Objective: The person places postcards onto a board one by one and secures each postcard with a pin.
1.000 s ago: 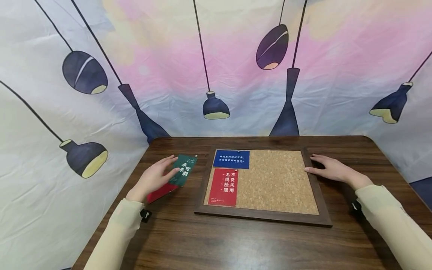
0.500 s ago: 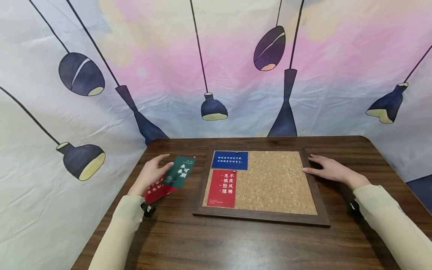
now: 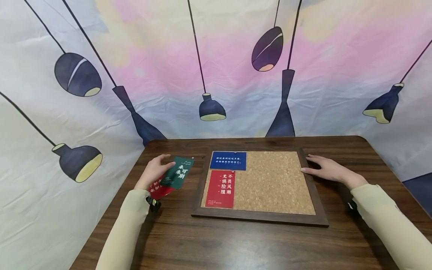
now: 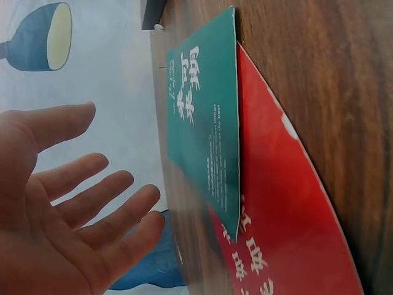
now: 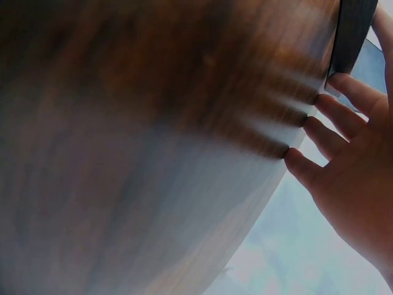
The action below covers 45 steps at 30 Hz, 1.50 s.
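Observation:
In the head view my left hand (image 3: 155, 171) hovers at the left edge of a green card (image 3: 178, 173) with white writing. The left wrist view shows its fingers spread and holding nothing, apart from the green card. That card lies partly over a red card (image 4: 288, 203), which my left wrist hides in part in the head view. My right hand (image 3: 330, 170) rests at the right side of a cork board (image 3: 270, 183) in a brown wooden frame. Its thumb lies on the frame, and the other fingertips (image 5: 295, 155) touch the table beside it.
A blue card (image 3: 228, 161) and another red card (image 3: 220, 189) are on the board's left part, each with a pin at its top edge. A small pin (image 3: 192, 158) shows at the green card's top corner. Behind the wooden table (image 3: 236, 247) hangs a lamp-patterned cloth (image 3: 162, 56).
My left hand has drawn back from over the green card to its left edge, then shifted slightly right. The right hand stays at the board's frame. The head view has shifted a little.

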Each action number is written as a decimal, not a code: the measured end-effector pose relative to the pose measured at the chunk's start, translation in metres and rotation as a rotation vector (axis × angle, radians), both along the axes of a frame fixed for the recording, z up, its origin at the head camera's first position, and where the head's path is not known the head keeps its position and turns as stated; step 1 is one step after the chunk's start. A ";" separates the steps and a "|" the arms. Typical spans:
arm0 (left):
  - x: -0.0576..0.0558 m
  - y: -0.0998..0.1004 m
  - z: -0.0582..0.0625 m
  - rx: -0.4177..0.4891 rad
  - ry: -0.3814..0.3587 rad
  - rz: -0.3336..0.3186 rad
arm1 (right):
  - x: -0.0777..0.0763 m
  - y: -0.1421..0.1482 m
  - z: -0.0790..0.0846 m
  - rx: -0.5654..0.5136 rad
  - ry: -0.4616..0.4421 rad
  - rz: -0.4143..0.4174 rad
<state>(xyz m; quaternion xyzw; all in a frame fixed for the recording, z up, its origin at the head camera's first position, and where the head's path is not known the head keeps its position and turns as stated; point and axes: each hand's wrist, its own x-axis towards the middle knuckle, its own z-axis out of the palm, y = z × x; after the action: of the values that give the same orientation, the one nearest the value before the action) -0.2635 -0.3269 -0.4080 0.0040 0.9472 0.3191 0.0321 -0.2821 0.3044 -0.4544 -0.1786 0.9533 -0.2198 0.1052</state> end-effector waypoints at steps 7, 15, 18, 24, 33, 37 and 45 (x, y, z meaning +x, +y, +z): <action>-0.010 0.001 -0.010 0.012 -0.044 0.011 | 0.000 -0.002 0.000 -0.005 0.001 0.006; -0.016 0.004 -0.018 0.013 -0.076 0.011 | -0.001 -0.002 0.000 0.001 0.004 0.004; -0.016 0.005 -0.021 0.018 -0.084 0.011 | 0.000 -0.001 0.001 0.002 0.001 0.001; -0.020 0.006 -0.025 0.023 -0.096 0.014 | -0.001 0.001 0.000 0.010 0.005 -0.002; -0.022 0.010 -0.027 0.021 -0.118 -0.018 | -0.001 0.001 -0.001 0.007 0.000 -0.007; -0.023 0.011 -0.027 0.021 -0.131 -0.024 | 0.000 0.001 0.000 0.005 0.000 -0.004; -0.022 0.017 -0.027 -0.019 -0.128 -0.035 | 0.001 0.000 0.001 -0.003 -0.004 -0.007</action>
<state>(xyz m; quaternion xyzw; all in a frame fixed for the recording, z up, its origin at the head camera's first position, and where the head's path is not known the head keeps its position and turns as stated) -0.2853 -0.3095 -0.4355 -0.0004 0.9460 0.3089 0.0981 -0.2815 0.3040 -0.4536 -0.1750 0.9533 -0.2222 0.1059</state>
